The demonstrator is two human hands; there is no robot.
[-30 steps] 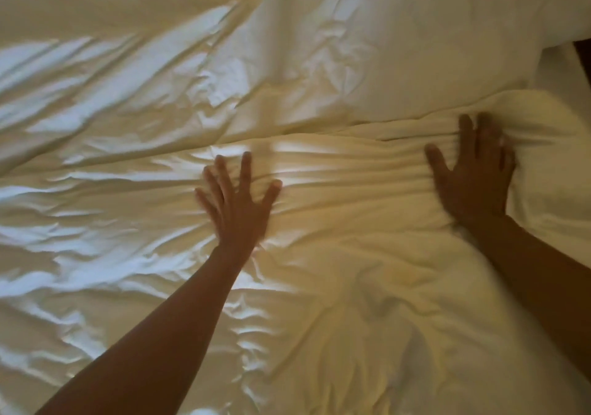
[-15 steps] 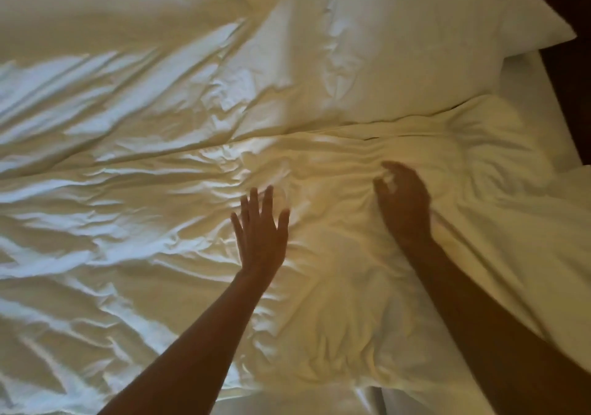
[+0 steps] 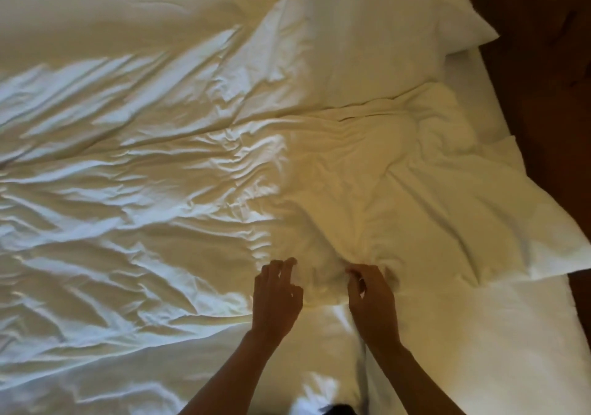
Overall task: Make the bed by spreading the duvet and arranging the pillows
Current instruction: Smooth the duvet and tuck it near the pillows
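A wrinkled cream duvet (image 3: 144, 197) covers most of the bed, its near edge bunched in front of me. My left hand (image 3: 276, 299) and my right hand (image 3: 372, 299) sit side by side on that bunched edge. The left hand's fingers curl over the fabric; whether they hold it I cannot tell. My right hand pinches a fold of the duvet between thumb and fingers. A white pillow (image 3: 377, 37) lies at the upper right, its near edge under the duvet's top border.
The bare white bedsheet (image 3: 479, 334) shows at the lower right and along the right side. Dark wooden floor (image 3: 550, 62) runs beyond the bed's right edge. A duvet corner (image 3: 550, 248) lies flat near that edge.
Both hands have drawn back toward me from flat on the duvet near the pillow to its near edge. They came close together and curled, and the view widened.
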